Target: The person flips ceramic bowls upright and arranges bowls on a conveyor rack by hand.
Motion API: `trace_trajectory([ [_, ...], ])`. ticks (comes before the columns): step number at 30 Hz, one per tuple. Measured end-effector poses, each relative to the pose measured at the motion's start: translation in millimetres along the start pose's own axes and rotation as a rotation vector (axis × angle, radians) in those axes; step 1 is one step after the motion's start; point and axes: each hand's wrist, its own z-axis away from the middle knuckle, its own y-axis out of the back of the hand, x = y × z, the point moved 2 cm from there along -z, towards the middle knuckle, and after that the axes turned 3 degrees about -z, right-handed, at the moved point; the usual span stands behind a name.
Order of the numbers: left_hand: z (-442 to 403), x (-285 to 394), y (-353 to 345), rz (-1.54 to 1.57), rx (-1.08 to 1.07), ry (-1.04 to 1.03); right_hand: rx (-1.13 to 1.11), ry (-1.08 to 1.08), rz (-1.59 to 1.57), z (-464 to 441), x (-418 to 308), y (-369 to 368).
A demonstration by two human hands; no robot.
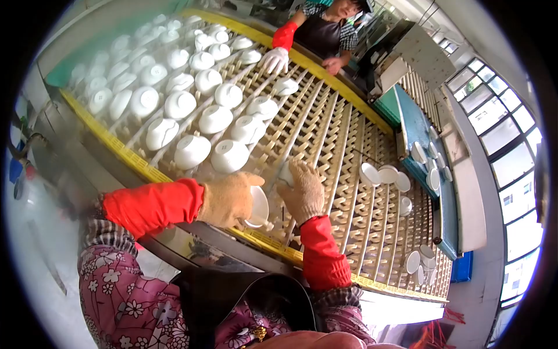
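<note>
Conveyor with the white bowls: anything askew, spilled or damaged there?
The small groups of bowls at the right of the conveyor look odd: they lean on their sides, while the upturned bowls stand bottom up in rows. That may be intended. No spill or clear break shows; haze blurs the far left.

Head-high view, forward and steeply down.

A wide slatted conveyor [360, 134] runs across the room, edged in yellow — upturned white bowls [180, 104] crowd its left side in rows, while a few tilted cups [369, 174] lie scattered toward the right, near and middle.
</note>
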Motion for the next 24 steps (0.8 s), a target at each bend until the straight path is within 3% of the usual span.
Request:
trace_trajectory([
  [1, -1.1, 0.5, 2.7, -0.017, -0.065, 0.021, -0.013, -0.005, -0.029, -0.3, 0.3, -0.7],
  [2, 1.3, -1.7, -1.4, 0.048, 0.065, -0.029, -0.022, -0.010, -0.055, -0.5, 1.6, 0.4],
  [6, -3.3, 2.4, 9.9, 0.118, 0.218, 0.002, -0.029, 0.013, -0.100, 1.1, 7.2, 2.9],
  [10, -4.2, -0.8, 17.9, 0.091, -0.027, 0.055, -0.073, 0.013, -0.140, -0.3, 6.1, 11.0],
  [19, -5.4, -9.8, 32.0, 0.104, -0.229, 0.158, -0.023, 0.034, -0.175, 12.5, 21.7, 3.9],
  [21, 8.2, -8.3, 30.2, 0.152, 0.039, 0.173, -0.001, 0.048, -0.182, 15.0, 26.3, -0.3],
  [23, 1.5, 0.3, 54.2, 0.173, -0.300, 0.365, 0.015, 0.047, -0.207, 20.4, 33.4, -2.3],
  [24, 2.0, 0.9, 47.9, 0.233, -0.296, 0.407, 0.017, 0.043, -0.230, 23.8, 34.1, -3.1],
])
